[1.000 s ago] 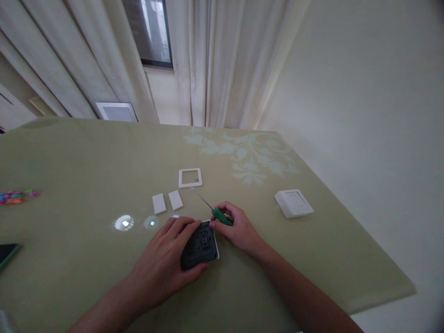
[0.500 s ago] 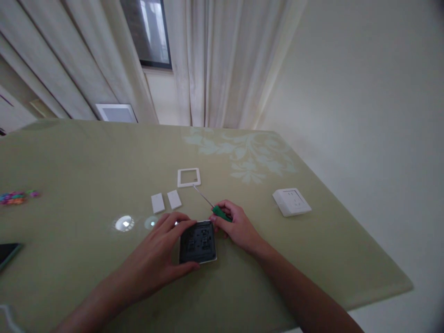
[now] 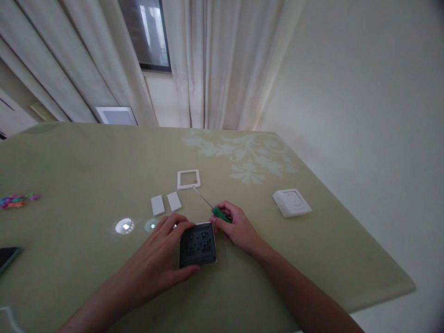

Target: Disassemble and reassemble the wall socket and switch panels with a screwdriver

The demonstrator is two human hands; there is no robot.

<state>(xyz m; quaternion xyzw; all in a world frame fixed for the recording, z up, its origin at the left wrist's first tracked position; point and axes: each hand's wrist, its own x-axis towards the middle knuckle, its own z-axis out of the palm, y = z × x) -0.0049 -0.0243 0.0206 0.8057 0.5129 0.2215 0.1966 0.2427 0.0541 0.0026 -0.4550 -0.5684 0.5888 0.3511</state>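
My left hand (image 3: 166, 259) grips the left side of a light switch body (image 3: 198, 246), its dark inner face turned up and its rim white. In my right hand (image 3: 236, 226) is a screwdriver with a green handle (image 3: 221, 213). The shaft points away to the upper left, its tip close to a white square switch frame (image 3: 188, 187). My right fingertips are near the upper right corner of the switch body; whether they touch it I cannot tell. Two white rocker plates (image 3: 157, 205), (image 3: 174, 201) lie side by side beyond my left hand.
A white socket box (image 3: 292, 202) stands to the right on the green table (image 3: 104, 157). Small colourful pieces (image 3: 17, 200) lie at the far left, above a dark flat object (image 3: 9, 258). Curtains (image 3: 225, 60) hang behind, and a wall rises on the right.
Almost nothing differs. The view has tilted slightly, while both hands keep the same hold on the switch body and the screwdriver.
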